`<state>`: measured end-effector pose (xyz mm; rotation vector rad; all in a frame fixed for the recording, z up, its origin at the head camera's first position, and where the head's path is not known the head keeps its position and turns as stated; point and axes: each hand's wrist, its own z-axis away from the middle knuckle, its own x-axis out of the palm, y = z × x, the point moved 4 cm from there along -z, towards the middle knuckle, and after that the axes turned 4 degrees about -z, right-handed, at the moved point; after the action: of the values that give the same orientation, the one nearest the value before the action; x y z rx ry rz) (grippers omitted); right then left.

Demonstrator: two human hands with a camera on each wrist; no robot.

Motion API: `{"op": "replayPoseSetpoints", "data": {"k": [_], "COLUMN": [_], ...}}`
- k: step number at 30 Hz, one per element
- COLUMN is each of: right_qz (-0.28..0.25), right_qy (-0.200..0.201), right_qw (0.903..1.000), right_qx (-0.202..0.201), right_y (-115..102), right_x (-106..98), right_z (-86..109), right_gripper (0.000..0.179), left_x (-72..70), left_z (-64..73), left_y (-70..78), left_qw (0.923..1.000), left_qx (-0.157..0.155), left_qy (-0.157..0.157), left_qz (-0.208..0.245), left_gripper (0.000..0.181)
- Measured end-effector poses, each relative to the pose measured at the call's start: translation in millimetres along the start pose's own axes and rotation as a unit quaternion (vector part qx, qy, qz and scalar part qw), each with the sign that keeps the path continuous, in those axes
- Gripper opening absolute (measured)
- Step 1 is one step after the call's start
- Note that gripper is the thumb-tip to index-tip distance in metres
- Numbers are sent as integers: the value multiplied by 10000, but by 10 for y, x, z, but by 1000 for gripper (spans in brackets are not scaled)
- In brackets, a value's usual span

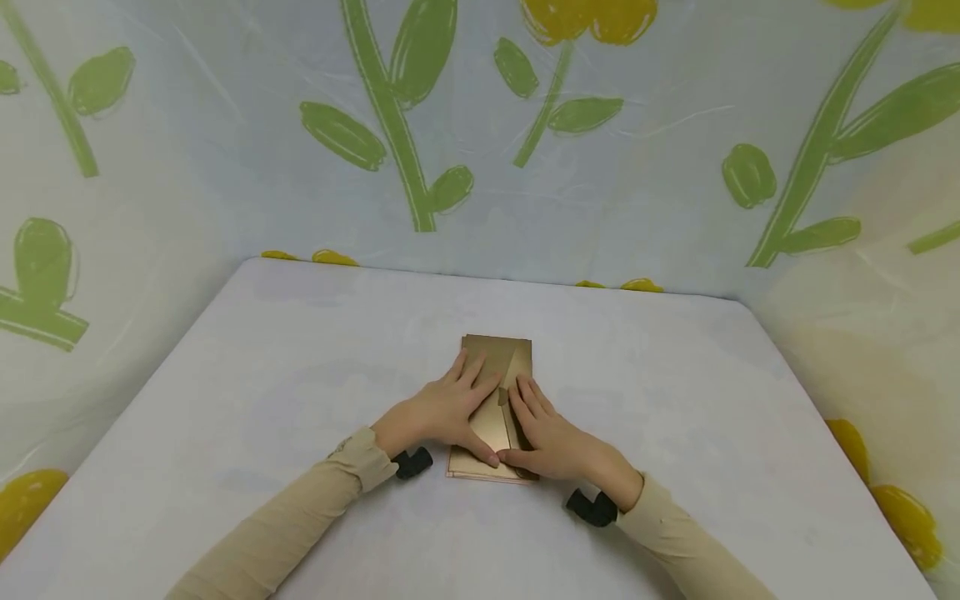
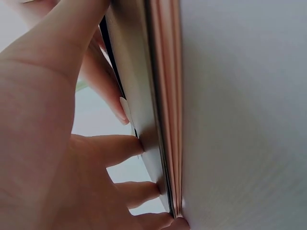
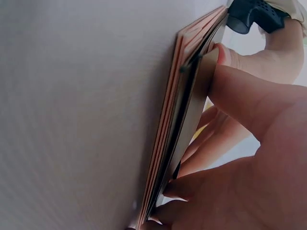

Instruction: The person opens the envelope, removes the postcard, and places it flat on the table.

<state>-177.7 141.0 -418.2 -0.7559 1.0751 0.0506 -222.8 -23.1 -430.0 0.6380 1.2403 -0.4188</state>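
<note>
A flat gold, envelope-like packet [image 1: 491, 429] lies lengthwise on the table, with a slanting flap edge and a small brown tab [image 1: 504, 397] near its middle. My left hand [image 1: 450, 410] rests on its left part, fingers spread and fairly straight. On the right side my right hand [image 1: 561, 446] lies with its fingers along the flap. Both thumbs meet near the packet's close end. Pinkish layered edges [image 2: 171, 120] show under the gold top in the left wrist view. In the right wrist view, the top layer [image 3: 197, 100] stands slightly apart from the stacked layers [image 3: 165, 124] below.
A pale cloth covers the table [image 1: 315, 358]. Behind and at both sides hang fabric walls [image 1: 247, 125] printed with green stems and yellow flowers. A black device sits at the left wrist [image 1: 412, 463] and another at the right wrist [image 1: 592, 507].
</note>
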Motion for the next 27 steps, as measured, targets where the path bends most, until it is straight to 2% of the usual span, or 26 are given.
{"op": "replayPoseSetpoints", "data": {"k": [8,16,27], "right_qz": [162,414,326], "right_qy": [-71,-78,-39], "right_qw": [9998,9991,9995], "right_qx": [-57,-52,2], "right_y": [-2,3,17], "right_x": [-1,22,29], "right_z": [0,-14,-14], "right_gripper": [92,92,90], "left_x": [15,-19,-14], "left_z": [-20,1,-10], "left_y": [-13,4,9], "left_qw": [10000,9999,9999], "left_qx": [3,-95,-131], "left_qy": [27,-86,-76], "left_qz": [-10,-27,-67], "left_gripper": [128,128,128]}}
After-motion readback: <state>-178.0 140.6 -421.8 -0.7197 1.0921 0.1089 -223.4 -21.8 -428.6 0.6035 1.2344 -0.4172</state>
